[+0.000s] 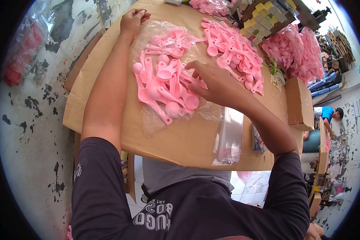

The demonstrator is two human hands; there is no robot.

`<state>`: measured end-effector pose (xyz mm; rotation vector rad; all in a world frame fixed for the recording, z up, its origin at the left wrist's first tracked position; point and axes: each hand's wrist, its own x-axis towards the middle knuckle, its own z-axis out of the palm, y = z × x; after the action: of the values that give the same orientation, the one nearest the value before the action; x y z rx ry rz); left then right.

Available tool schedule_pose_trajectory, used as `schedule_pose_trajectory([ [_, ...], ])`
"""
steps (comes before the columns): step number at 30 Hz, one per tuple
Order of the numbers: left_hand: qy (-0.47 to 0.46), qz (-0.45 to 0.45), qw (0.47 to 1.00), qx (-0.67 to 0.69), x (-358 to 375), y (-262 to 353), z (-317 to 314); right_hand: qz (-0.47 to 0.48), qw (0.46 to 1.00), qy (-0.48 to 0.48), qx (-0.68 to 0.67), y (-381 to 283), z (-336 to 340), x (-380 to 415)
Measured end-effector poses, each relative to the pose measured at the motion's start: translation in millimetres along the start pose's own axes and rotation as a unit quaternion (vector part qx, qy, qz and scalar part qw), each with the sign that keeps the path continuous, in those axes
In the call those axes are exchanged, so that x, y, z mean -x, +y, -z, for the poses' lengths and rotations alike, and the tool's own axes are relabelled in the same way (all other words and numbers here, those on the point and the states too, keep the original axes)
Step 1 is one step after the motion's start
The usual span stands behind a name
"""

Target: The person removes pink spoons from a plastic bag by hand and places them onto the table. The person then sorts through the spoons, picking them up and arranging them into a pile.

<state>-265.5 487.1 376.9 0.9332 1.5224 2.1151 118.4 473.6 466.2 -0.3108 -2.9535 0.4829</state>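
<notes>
Pink plastic measuring spoons (164,86) lie in a loose pile on a clear plastic bag (150,128). My right hand (218,84) reaches over the pile's right side, thumb and index finger apart, the fingertips at the nearest spoons. I see no spoon gripped in it. Beyond the pile's far left, my left hand (133,23) is closed, its fingers curled close to the bag's far edge. Whether anything is between those fingers is hidden. A second heap of pink spoons (236,52) lies farther back on the right.
Flat clear bags (229,138) lie at the front edge of the brown-covered table (172,148). Small yellow-and-white boxes (264,22), filled bags of pink spoons (294,52) and a cardboard box (299,104) stand to the right. Another person (327,116) works at the far right.
</notes>
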Motion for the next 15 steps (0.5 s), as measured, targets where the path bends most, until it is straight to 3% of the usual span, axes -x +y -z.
schedule_pose_trajectory([
  [3,-0.014,0.008,1.000,-0.004,1,3,2,-0.038,0.998,-0.034,0.025,3,-5,-5],
  [6,-0.007,0.010,1.000,-0.011,2,5,1,-0.055,0.995,-0.041,-0.069,14,2,-1],
  [10,-0.008,0.008,1.000,-0.004,2,3,1,-0.022,0.991,0.051,-0.118,32,24,6],
  [13,-0.010,0.005,1.000,-0.012,1,4,0,-0.106,0.982,0.052,-0.145,39,59,11],
  [15,-0.006,0.009,1.000,-0.023,3,6,-1,-0.166,0.971,0.153,-0.080,55,74,13],
])
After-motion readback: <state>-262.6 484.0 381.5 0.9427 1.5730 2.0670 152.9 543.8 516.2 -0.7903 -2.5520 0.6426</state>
